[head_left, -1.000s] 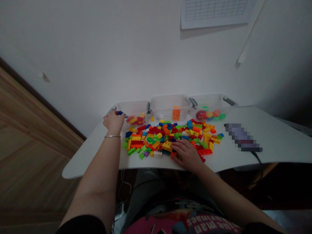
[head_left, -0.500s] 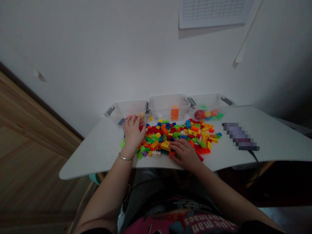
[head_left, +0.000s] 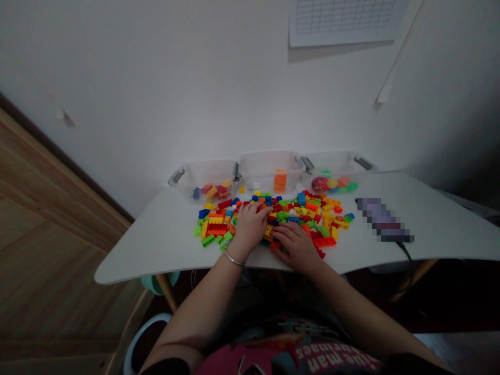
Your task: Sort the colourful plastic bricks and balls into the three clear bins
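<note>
Loose toy building bricks (head_left: 217, 229) in many colours lie heaped on the white table (head_left: 156, 239). Over the middle of the heap is my left hand (head_left: 252, 226), wearing a silver bangle; its fingers reach across the bricks, slightly apart. My right hand (head_left: 299, 245) rests on the near side of the heap, its fingers loosely spread over bricks. Between the two hands sits a yellow brick (head_left: 268, 233), partly covered. Whatever lies beneath my palms is hidden.
Three clear plastic boxes line the wall: the left box (head_left: 187, 172) holds colourful small toys, the middle box (head_left: 253, 164) stands behind an orange brick stack (head_left: 280, 180), and the right box (head_left: 339, 159) contains rounded toys. A phone-like device (head_left: 385, 220) with a cable lies right.
My left hand has moved right and nearer to me, from beside the left box to the middle of the heap. My right hand has stayed in place.
</note>
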`<state>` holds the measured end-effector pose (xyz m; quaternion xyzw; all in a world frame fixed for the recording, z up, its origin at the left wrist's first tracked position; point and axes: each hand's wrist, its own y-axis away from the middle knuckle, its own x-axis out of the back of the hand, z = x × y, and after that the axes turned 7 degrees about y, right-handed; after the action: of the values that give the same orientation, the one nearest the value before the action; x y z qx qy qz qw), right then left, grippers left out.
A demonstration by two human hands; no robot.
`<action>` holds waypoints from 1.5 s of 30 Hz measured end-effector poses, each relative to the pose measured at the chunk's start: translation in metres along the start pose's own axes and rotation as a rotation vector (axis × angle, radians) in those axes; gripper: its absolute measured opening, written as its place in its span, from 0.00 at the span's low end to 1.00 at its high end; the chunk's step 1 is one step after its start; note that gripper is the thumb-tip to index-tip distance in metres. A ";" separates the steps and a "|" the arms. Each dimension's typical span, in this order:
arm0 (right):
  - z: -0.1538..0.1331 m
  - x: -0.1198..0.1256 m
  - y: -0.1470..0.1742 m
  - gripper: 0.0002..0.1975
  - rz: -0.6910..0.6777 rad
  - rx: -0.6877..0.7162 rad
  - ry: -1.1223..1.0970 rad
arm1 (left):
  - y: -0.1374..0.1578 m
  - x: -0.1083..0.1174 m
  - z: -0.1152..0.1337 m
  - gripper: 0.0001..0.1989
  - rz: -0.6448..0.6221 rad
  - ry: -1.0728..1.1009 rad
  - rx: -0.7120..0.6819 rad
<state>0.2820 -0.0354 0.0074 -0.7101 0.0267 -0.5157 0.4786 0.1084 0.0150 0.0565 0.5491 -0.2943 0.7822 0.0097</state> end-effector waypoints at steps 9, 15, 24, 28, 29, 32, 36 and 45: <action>0.000 -0.001 0.001 0.14 0.008 0.000 0.010 | -0.007 0.011 -0.007 0.13 -0.064 -0.011 -0.040; 0.000 -0.001 0.001 0.14 0.017 0.012 0.012 | -0.009 0.012 -0.016 0.07 -0.055 0.003 0.007; 0.001 -0.002 0.002 0.14 0.029 0.000 -0.010 | -0.008 0.002 -0.041 0.06 0.170 0.406 0.118; 0.001 -0.001 0.001 0.14 0.023 0.000 -0.019 | -0.008 0.000 -0.050 0.04 0.228 0.716 0.248; 0.001 -0.001 0.001 0.14 0.022 -0.001 -0.020 | -0.008 0.001 -0.052 0.04 0.246 0.785 0.274; 0.001 -0.001 0.001 0.14 0.023 -0.007 -0.025 | -0.011 0.011 -0.060 0.06 0.372 0.841 0.283; 0.000 -0.001 0.001 0.15 0.028 -0.010 -0.028 | -0.015 0.037 -0.074 0.06 0.595 0.587 0.153; 0.001 -0.002 0.002 0.15 0.010 -0.037 -0.038 | -0.024 0.069 -0.126 0.04 0.758 0.343 0.372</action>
<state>0.2830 -0.0351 0.0049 -0.7285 0.0308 -0.4991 0.4682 -0.0182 0.0734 0.0988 0.2576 -0.3229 0.8497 -0.3276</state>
